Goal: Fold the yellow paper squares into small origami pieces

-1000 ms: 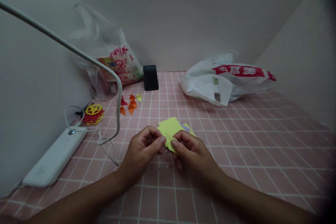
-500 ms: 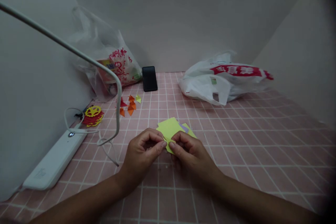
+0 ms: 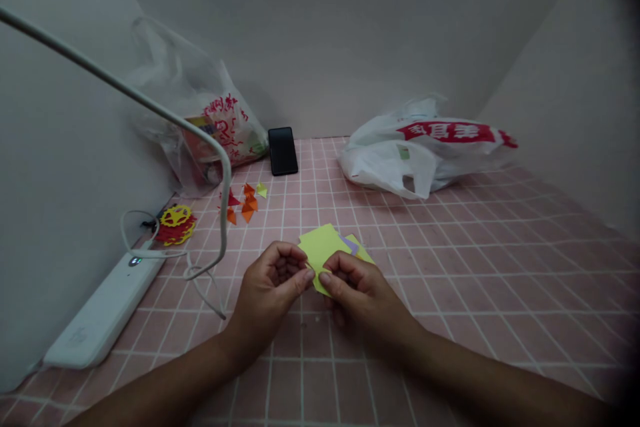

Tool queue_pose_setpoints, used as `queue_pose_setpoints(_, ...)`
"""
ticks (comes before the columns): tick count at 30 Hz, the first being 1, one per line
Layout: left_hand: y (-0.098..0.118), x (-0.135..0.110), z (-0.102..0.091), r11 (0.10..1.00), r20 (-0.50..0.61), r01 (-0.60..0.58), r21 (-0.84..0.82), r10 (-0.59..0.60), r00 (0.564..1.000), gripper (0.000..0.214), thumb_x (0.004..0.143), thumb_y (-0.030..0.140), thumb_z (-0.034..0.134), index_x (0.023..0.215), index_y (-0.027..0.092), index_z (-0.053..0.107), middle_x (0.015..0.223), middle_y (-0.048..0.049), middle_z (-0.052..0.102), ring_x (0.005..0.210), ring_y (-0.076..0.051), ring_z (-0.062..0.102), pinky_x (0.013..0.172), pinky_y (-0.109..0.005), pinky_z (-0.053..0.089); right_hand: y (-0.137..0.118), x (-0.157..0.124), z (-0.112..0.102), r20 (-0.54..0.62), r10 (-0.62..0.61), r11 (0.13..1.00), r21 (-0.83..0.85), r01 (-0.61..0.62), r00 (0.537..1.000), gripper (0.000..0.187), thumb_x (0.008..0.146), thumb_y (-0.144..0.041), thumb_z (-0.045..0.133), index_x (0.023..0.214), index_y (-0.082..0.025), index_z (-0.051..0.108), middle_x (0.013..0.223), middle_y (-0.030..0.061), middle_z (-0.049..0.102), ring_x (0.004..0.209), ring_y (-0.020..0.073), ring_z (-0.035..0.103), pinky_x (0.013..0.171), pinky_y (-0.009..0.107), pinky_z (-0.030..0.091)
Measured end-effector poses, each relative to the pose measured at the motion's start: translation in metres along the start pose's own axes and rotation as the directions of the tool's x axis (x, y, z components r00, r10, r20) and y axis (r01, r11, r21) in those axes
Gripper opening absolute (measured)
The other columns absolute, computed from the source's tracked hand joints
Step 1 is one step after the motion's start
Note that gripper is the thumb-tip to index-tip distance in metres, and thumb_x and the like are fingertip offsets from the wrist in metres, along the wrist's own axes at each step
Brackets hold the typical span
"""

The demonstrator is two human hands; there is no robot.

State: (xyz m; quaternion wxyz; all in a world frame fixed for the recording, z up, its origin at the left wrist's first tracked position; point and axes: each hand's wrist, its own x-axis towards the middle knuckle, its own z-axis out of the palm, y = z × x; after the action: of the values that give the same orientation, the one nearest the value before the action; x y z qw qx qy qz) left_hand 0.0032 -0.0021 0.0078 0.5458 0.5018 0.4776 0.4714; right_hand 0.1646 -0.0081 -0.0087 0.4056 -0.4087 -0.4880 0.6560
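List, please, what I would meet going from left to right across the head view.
Long white plastic device, red-and-yellow gear-shaped stack, orange folded-paper pieces, pale-yellow folded-paper piece, black rectangular phone, yellow flat paper sheet, white plastic bag with red print.

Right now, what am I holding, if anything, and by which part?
Your right hand pinches yellow-green paper at its near end, towards the right; whether your left hand grips it can't be told.

Right hand pinches yellow paper, left hand at its edge; beyond, on the table, lie a phone and orange pieces.
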Motion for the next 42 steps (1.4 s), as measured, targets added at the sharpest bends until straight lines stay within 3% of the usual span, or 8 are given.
queue_pose_setpoints(8,0.001,0.000,-0.001,1.000,0.029,-0.015,-0.019,0.015,0.999,0.018,0.074,0.016,0.072,0.082,0.018,0.055,0.074,0.0036,0.059,0.068,-0.009,0.055,0.063,-0.020,0.046,-0.002,0.001,0.001,0.022,-0.015,1.000,0.004,0.015,1.000,0.019,0.083,-0.034,0.063,0.076,-0.019,0.054,0.055,-0.0066,0.050,0.045,0.0075,0.042,0.043,0.021,0.031)
queue_pose_setpoints(17,-0.003,0.005,-0.004,0.987,0.103,0.118,-0.112,-0.106,0.989,0.019,0.077,0.023,0.073,0.088,0.016,0.058,0.066,0.0042,0.063,0.060,-0.009,0.060,0.061,-0.020,0.047,-0.008,0.001,0.002,0.013,0.080,0.996,0.030,-0.080,0.997,0.020,0.080,-0.035,0.064,0.073,-0.018,0.054,0.054,-0.0051,0.052,0.043,0.0074,0.044,0.042,0.021,0.031)
queue_pose_setpoints(21,-0.003,0.008,-0.005,0.982,0.158,0.172,-0.083,-0.157,0.975,0.017,0.077,0.028,0.072,0.079,0.014,0.062,0.060,0.0024,0.064,0.058,-0.009,0.058,0.060,-0.020,0.045,-0.007,0.002,0.001,0.020,0.086,0.995,0.053,-0.087,0.996,0.021,0.079,-0.036,0.064,0.072,-0.019,0.053,0.051,-0.0056,0.052,0.040,0.0070,0.044,0.041,0.020,0.031)
queue_pose_setpoints(29,0.000,0.005,-0.008,0.992,0.156,0.117,-0.037,-0.110,0.982,0.019,0.081,0.027,0.069,0.069,0.015,0.060,0.057,0.0039,0.060,0.055,-0.008,0.053,0.059,-0.020,0.042,-0.004,0.000,0.001,0.064,0.092,0.988,0.117,-0.099,0.994,0.024,0.080,-0.036,0.067,0.071,-0.019,0.053,0.052,-0.0051,0.054,0.041,0.0062,0.045,0.040,0.019,0.032)
queue_pose_setpoints(35,-0.006,0.008,-0.009,0.984,0.176,0.121,-0.130,-0.097,0.980,0.023,0.089,0.036,0.060,0.083,0.015,0.066,0.070,0.0007,0.064,0.059,-0.010,0.058,0.060,-0.021,0.045,0.007,0.005,-0.004,0.106,0.081,0.968,0.227,-0.103,0.991,0.028,0.079,-0.040,0.071,0.076,-0.018,0.055,0.056,-0.0048,0.059,0.038,0.0060,0.050,0.040,0.019,0.034)
queue_pose_setpoints(42,-0.002,0.006,-0.008,0.996,0.169,0.081,-0.031,-0.075,0.983,0.013,0.082,0.028,0.069,0.080,0.015,0.066,0.063,0.0030,0.061,0.059,-0.010,0.056,0.060,-0.021,0.045,0.004,0.004,-0.005,0.122,0.104,0.965,0.229,-0.130,0.987,0.030,0.079,-0.041,0.072,0.074,-0.018,0.055,0.057,-0.0038,0.060,0.039,0.0057,0.051,0.041,0.019,0.036)
